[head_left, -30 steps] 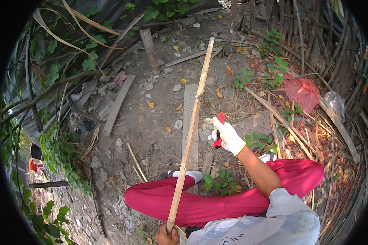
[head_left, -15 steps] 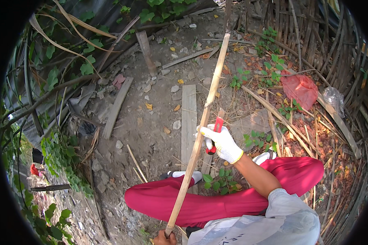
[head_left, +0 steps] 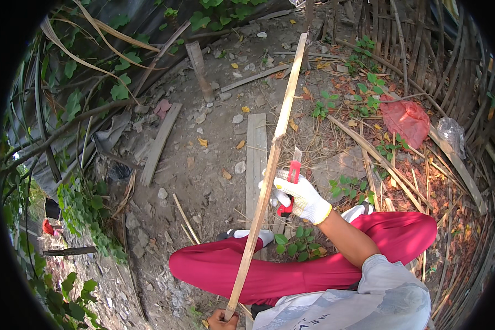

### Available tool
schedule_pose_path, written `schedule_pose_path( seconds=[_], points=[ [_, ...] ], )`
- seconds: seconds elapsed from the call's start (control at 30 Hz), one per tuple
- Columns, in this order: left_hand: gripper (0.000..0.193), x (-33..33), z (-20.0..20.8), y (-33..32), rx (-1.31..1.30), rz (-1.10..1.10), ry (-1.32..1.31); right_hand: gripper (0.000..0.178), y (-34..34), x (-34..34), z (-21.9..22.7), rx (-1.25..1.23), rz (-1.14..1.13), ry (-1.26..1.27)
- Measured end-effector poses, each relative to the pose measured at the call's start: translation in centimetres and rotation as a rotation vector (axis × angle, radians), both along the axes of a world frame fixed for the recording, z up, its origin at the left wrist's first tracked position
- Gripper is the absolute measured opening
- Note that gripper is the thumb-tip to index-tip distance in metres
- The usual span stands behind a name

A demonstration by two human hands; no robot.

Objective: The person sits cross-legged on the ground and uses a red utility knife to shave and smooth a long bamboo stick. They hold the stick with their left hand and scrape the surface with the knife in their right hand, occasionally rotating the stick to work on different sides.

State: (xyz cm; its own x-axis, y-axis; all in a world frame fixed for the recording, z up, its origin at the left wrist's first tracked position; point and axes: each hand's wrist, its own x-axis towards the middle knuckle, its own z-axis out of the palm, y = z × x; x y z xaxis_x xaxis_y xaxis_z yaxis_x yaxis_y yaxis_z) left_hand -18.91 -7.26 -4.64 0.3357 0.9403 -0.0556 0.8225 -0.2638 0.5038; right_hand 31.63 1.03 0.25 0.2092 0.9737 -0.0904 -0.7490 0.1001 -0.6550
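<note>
A long pale bamboo strip [head_left: 265,198] with a knot partway along slants from the lower edge up toward the far ground, passing over my folded legs. My bare left hand [head_left: 223,320] is closed around its near end at the lower edge. In my right hand [head_left: 307,199], which wears a white knit glove, is a red utility knife [head_left: 295,171], its blade extended and pointing away from me. The gloved fingers wrap the knife's handle right beside the strip's right edge. Whether the fingertips touch the strip, I cannot tell.
A flat grey board [head_left: 256,146] lies on the dirt ahead, with another plank [head_left: 162,144] to the left. A short post [head_left: 199,71] stands farther off. On the right are a red plastic bag [head_left: 406,121], long sticks [head_left: 375,154] and a woven fence [head_left: 423,49].
The strip has shifted slightly away from me, its far end now higher in view. My right hand and the knife have moved a little nearer to me.
</note>
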Motion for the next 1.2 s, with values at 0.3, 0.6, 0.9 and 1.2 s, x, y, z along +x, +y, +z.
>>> schedule_pose_path(
  seconds=[0.3, 0.6, 0.9, 1.2],
  points=[
    [0.022, 1.6, 2.3, 0.2, -0.116, -0.037, 0.011, 0.039, -0.1, -0.6, -0.1, -0.077, -0.029, -0.032],
    [0.027, 2.5, 2.4, 0.1, -0.248, 0.021, -0.168, 0.037, -0.1, -0.4, -0.3, -0.008, 0.039, 0.026],
    [0.021, 2.0, 1.8, 0.5, -0.19, -0.089, -0.136, 0.033, -0.3, -0.4, -0.2, -0.065, -0.004, -0.066],
    [0.022, 2.0, 2.0, 0.4, -0.286, -0.022, -0.115, 0.026, -0.4, -1.3, 0.8, -0.214, -0.127, -0.215]
  ],
)
